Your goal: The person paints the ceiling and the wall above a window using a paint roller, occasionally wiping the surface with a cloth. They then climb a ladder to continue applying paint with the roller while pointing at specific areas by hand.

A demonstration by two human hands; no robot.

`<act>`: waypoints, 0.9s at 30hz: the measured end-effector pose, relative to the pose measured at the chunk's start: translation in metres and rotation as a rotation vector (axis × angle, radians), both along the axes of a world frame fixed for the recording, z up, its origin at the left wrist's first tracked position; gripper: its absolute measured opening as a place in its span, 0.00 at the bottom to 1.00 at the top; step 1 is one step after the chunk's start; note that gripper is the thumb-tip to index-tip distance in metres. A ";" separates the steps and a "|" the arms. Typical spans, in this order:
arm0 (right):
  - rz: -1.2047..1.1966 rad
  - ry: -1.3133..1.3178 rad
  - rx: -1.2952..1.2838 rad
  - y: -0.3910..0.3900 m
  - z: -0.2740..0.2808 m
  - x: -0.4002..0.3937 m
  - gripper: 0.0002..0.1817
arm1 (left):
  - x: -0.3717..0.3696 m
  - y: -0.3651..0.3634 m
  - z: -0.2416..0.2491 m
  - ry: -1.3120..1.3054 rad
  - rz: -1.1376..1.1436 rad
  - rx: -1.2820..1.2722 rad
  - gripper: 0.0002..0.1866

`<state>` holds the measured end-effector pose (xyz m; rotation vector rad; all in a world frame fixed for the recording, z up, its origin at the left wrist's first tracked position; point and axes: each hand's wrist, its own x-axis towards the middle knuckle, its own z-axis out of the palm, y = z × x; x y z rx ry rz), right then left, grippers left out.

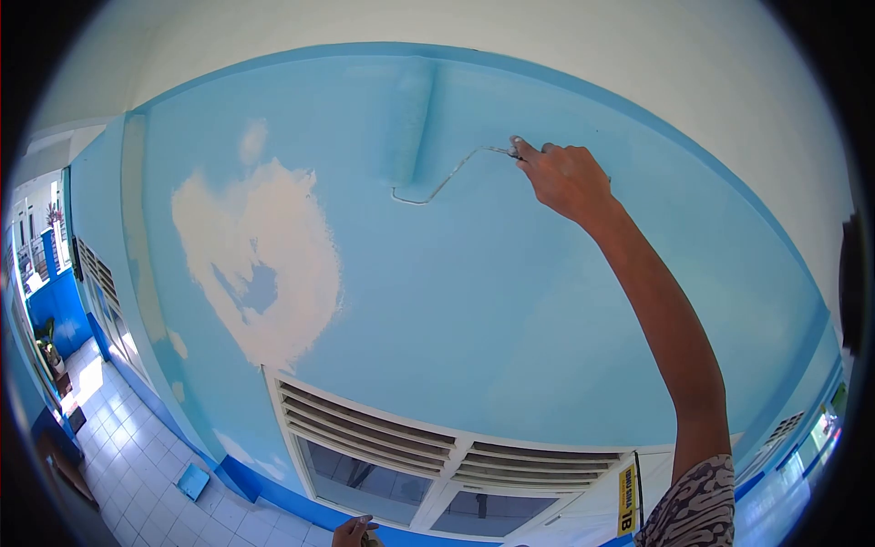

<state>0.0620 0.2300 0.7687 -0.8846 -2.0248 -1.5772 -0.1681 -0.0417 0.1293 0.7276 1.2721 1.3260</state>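
My right hand is raised high against the light blue wall, its fingers wrapped round the handle of a paint roller. The roller's long blue sleeve lies against the upper wall, left of the hand, joined by a bent wire frame. A large white patch with a blue hole in it shows lower left of the sleeve. At the bottom edge of the view, my left hand shows only in part. Its fingers are curled, and what they hold, if anything, is hidden.
Below the painted area is a white-framed window with louvred vents. A yellow sign hangs beside it. A blue tray-like object lies on the white tiled floor at lower left. The pale ceiling curves overhead.
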 end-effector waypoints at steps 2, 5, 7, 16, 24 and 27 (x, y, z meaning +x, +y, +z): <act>-0.038 0.003 0.025 -0.005 -0.005 0.036 0.20 | 0.003 0.008 -0.002 -0.001 -0.014 0.006 0.19; -0.117 0.005 0.054 -0.031 -0.008 0.094 0.21 | 0.007 0.006 0.033 0.019 -0.047 -0.011 0.20; -0.151 0.053 0.052 -0.043 -0.014 0.131 0.21 | 0.010 0.005 0.042 0.037 -0.073 -0.046 0.22; -0.293 0.166 0.060 -0.090 -0.043 0.280 0.22 | 0.015 0.028 0.034 0.091 -0.121 0.059 0.22; -0.369 0.064 0.152 -0.110 -0.036 0.303 0.23 | 0.020 0.033 0.038 0.056 -0.168 -0.015 0.21; -0.375 0.021 0.162 -0.105 -0.023 0.277 0.24 | 0.021 0.036 0.033 0.038 -0.181 -0.018 0.21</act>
